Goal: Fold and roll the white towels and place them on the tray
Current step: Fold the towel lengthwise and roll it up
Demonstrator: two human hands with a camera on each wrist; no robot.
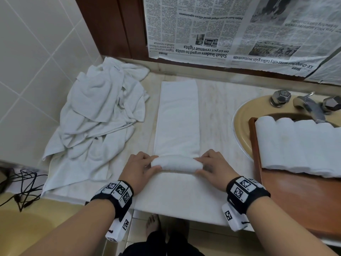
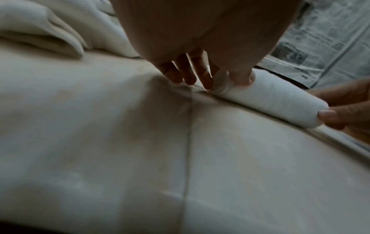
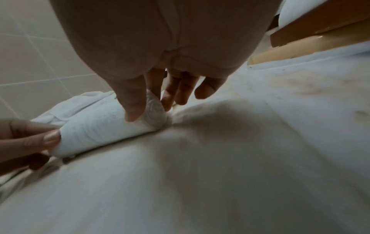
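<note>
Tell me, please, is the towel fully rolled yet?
No: the towel is rolled only at its near end; the rest lies flat beyond both hands.

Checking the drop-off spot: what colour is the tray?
Reddish-brown wood; the tray shows best in the head view.

Counter (image 1: 227,100): pale marble under my arms.
On it: folded towel (image 1: 178,119), half rolled; crumpled towel heap (image 1: 99,115) at left; sink (image 1: 241,115) at right.
</note>
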